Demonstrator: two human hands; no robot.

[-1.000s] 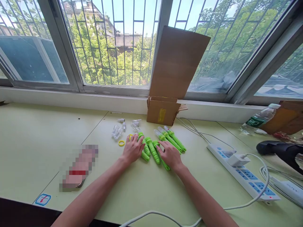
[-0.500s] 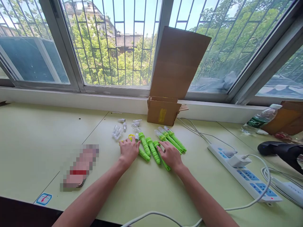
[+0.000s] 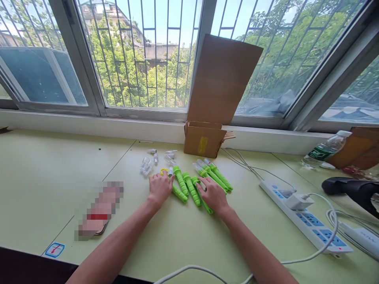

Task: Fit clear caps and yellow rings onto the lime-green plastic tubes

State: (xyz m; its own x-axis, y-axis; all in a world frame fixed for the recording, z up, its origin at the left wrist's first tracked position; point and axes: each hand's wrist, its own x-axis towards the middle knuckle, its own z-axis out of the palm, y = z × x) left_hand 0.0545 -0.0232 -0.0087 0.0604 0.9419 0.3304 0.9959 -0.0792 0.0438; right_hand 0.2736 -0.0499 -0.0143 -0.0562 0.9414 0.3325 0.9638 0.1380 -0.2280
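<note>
Several bright green ribbed handles (image 3: 191,188) lie side by side on the pale green table (image 3: 189,236). My left hand (image 3: 160,187) rests flat at their left end, fingers spread, covering one yellow ring; another yellow ring (image 3: 164,171) shows just beyond its fingertips. My right hand (image 3: 213,193) lies flat on the handles in the middle, fingers stretched out. More green handles with clear tips (image 3: 213,173) lie just beyond that hand. Small clear plastic caps (image 3: 147,165) are scattered behind the left hand.
A small open cardboard box (image 3: 203,139) stands against the window sill with a cardboard sheet (image 3: 224,79) leaning behind it. A white power strip (image 3: 304,217) with cables lies at the right, a water bottle (image 3: 323,149) further back. A blurred object (image 3: 99,209) lies at the left.
My left hand has slid left off the green handles onto the yellow ring that lay beside them. My right hand has stayed put.
</note>
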